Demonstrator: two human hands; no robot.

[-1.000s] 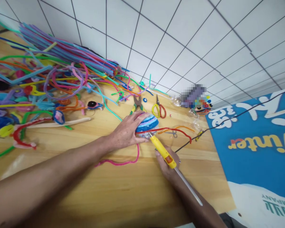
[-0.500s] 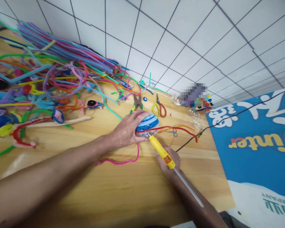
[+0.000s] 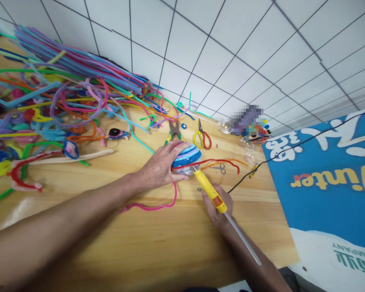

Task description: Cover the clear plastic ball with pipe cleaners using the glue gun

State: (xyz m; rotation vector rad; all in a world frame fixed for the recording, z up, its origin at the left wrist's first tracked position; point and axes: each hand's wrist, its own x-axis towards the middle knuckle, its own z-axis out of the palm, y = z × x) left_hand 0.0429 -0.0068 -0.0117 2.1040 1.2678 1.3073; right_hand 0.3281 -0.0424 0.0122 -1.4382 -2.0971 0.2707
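Observation:
My left hand (image 3: 158, 166) grips the left side of a ball (image 3: 187, 156) banded in blue, purple and pink, its thumb below and fingers on top. A red pipe cleaner (image 3: 222, 161) lies across the ball's lower part and trails off to the right. In my right hand (image 3: 217, 207) is a yellow glue gun (image 3: 209, 188), its metal tip at the ball's lower right, close to the red strand. A clear glue stick (image 3: 243, 239) sticks out of the gun's back end. Below the ball, a pink pipe cleaner (image 3: 158, 208) curves over the table.
Pliers (image 3: 174, 129), red-and-yellow scissors (image 3: 202, 138) and a blue button (image 3: 184, 126) lie behind the ball. Small scissors (image 3: 222, 168) are to its right. Tangled pipe cleaners (image 3: 79, 101) cover the left. A black cord (image 3: 246, 175) runs right over a blue board (image 3: 322, 202).
The glue gun's tip has shifted slightly right along the red pipe cleaner. That strand's free end now sits further left and higher. The whole view has moved a little.

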